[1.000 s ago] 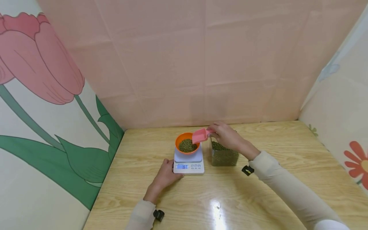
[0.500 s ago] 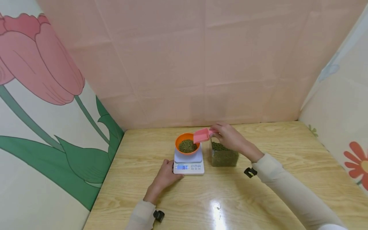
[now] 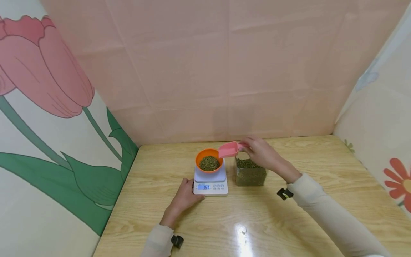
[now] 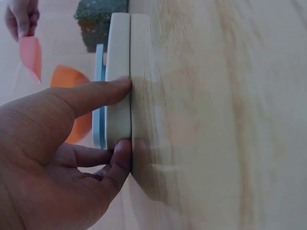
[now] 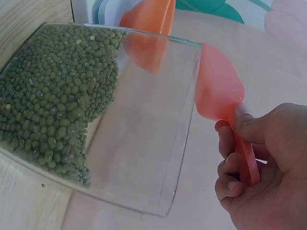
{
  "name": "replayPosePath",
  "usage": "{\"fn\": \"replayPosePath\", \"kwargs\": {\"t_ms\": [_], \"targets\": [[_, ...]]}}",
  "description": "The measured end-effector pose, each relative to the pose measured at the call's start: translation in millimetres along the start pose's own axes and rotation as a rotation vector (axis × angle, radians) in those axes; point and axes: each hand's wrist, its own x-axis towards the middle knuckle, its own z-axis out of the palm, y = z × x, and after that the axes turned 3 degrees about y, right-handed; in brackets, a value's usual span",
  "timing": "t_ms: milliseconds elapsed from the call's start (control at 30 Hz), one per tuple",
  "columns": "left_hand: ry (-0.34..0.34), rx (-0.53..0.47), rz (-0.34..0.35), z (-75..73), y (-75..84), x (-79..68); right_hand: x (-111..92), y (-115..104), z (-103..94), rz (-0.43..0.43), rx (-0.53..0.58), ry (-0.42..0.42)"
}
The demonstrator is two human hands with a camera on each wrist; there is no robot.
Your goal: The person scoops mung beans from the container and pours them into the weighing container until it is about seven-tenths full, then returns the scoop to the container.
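Note:
On a white kitchen scale (image 3: 210, 177) stands an orange bowl (image 3: 208, 152), partly filled with green mung beans (image 3: 208, 164). The lit display reads 367. My left hand (image 3: 185, 195) grips the scale's front left corner; in the left wrist view the thumb lies along its front edge (image 4: 118, 62), with fingers curled at the side. My right hand (image 3: 264, 155) holds a pink scoop (image 3: 228, 150) by its handle, close above the bowl's right rim. In the right wrist view the scoop (image 5: 218, 84) overlaps the rim of a clear container (image 5: 139, 143). No beans show in the scoop.
The clear container, partly filled with mung beans (image 5: 53, 96), stands just right of the scale on the wooden table (image 3: 224, 228). A pink covering (image 3: 224, 71) rises behind the table's back edge. Flower-patterned panels (image 3: 41, 142) flank both sides.
My right hand has drawn the scoop rightward, from over the bowl's beans to its right rim. The left hand, bowl and scale have stayed put, and the display still reads 367.

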Motion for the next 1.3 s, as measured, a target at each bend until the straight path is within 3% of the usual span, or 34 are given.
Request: {"fn": "replayPosePath", "kwargs": {"t_ms": [667, 1067, 1300], "targets": [[-0.005, -0.005, 0.016, 0.0, -0.3, 0.0, -15.0, 4.7, -23.2, 0.069, 0.001, 0.009], [-0.008, -0.002, 0.017, 0.5, -1.4, 0.7, -25.4, 13.9, -32.2, 0.039, -0.033, 0.051], [-0.009, -0.007, 0.01, 1.1, -1.5, 1.3, -32.9, 18.2, -39.5, 0.077, -0.05, 0.031]]}}
